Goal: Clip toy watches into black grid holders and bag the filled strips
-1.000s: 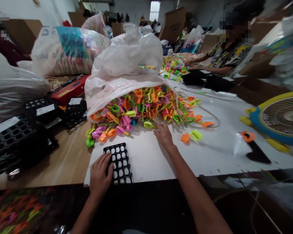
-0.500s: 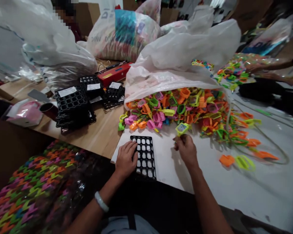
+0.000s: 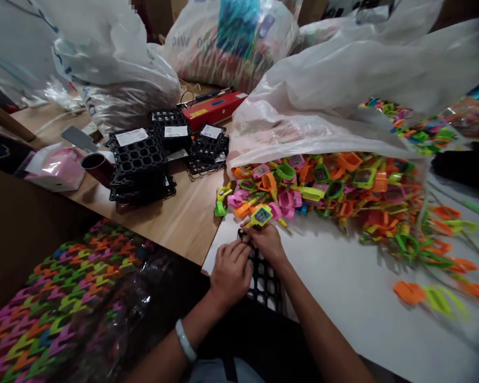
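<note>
A yellow-green piece with a square picture (image 3: 261, 215) is held in the fingers of my right hand (image 3: 265, 239), above the far end of a black grid tray (image 3: 263, 282). My left hand (image 3: 231, 266) lies over the tray's left side, its fingertips pressed together close to my right fingertips. Whatever is between the left fingertips is hidden. Just beyond both hands, a heap of orange, green, pink and yellow plastic pieces (image 3: 335, 186) spills from a white plastic bag (image 3: 303, 106).
Stacked black trays (image 3: 138, 154) with white labels stand on the wooden table at left, beside a dark cup (image 3: 98, 166) and a red box (image 3: 215, 109). Loose orange (image 3: 409, 292) and yellow pieces lie at right. Many coloured pieces (image 3: 56, 298) fill the lower left.
My right hand has moved left with the yellow-green piece, from the white surface to the tray's far end, beside my left hand. The camera view has shifted.
</note>
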The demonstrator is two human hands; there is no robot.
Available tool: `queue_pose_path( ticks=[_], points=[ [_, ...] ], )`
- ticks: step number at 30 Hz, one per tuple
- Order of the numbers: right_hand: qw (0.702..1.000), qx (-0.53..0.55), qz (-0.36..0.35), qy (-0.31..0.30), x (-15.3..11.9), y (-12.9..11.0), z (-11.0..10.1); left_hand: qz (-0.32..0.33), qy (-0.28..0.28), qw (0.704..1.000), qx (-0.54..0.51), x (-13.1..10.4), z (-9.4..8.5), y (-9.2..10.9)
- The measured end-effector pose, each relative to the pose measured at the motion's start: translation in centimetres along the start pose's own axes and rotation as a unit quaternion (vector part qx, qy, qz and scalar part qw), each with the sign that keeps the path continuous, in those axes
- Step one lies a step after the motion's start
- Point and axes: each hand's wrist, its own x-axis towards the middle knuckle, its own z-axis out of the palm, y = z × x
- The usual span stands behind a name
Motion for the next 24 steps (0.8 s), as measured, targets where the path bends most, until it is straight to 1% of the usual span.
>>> queue_pose_path(
  ticks=[3,7,9,11,12,14,15,16,17,18,19,20,21,22,23,24],
  points=[
    [0.995,-0.088,-0.03,0.033,-0.6,0.0,-0.3,0.002,0.003,1.0,0.0,-0.2,0.3,0.1],
    [0.977,-0.198,-0.062,0.056,-1.1,-0.1,0.1,0.001,0.011,1.0,0.002,-0.3,0.6,0.0],
    [0.968,-0.229,-0.079,0.061,-1.2,0.1,0.4,0.005,0.015,1.0,0.004,-0.3,0.7,0.0],
    [0.967,-0.232,-0.084,0.059,-1.2,0.4,0.4,0.011,0.016,1.0,0.003,-0.3,0.6,0.0],
    [0.971,-0.221,-0.081,0.044,-1.2,0.5,0.2,0.013,0.016,1.0,0.001,-0.3,0.5,0.1],
    [0.977,-0.194,-0.086,-0.024,-0.7,0.3,-0.7,0.014,0.022,1.0,-0.001,-0.5,0.3,0.1],
    [0.975,-0.194,-0.1,-0.053,-0.4,0.1,-1.3,0.014,0.032,0.999,-0.001,-0.7,0.1,0.1],
    [0.969,-0.208,-0.121,-0.058,-0.1,-0.1,-2.1,0.013,0.043,0.999,0.001,-0.9,0.0,0.1],
    [0.959,-0.239,-0.146,-0.03,0.3,-0.3,-3.0,0.01,0.055,0.998,0.002,-1.2,-0.1,0.1],
    [0.944,-0.285,-0.166,0.024,0.6,-0.4,-4.0,0.006,0.065,0.998,0.004,-1.5,-0.1,0.1],
    [0.921,-0.336,-0.173,0.095,0.9,-0.3,-5.0,-0.001,0.074,0.997,0.005,-1.8,-0.1,0.2],
    [0.894,-0.385,-0.165,0.16,1.0,-0.2,-5.9,-0.008,0.081,0.997,0.005,-2.1,-0.1,0.2],
    [0.869,-0.428,-0.143,0.205,1.1,0.1,-6.8,-0.014,0.086,0.996,0.005,-2.3,0.0,0.3],
    [0.851,-0.461,-0.117,0.225,1.1,0.5,-7.7,-0.02,0.09,0.996,0.004,-2.5,0.0,0.4],
    [0.842,-0.482,-0.094,0.224,1.0,0.9,-8.4,-0.027,0.092,0.995,0.0,-2.6,0.0,0.4],
    [0.841,-0.49,-0.081,0.214,0.7,1.2,-9.1,-0.036,0.094,0.995,-0.01,-2.7,0.0,0.4]
  ],
)
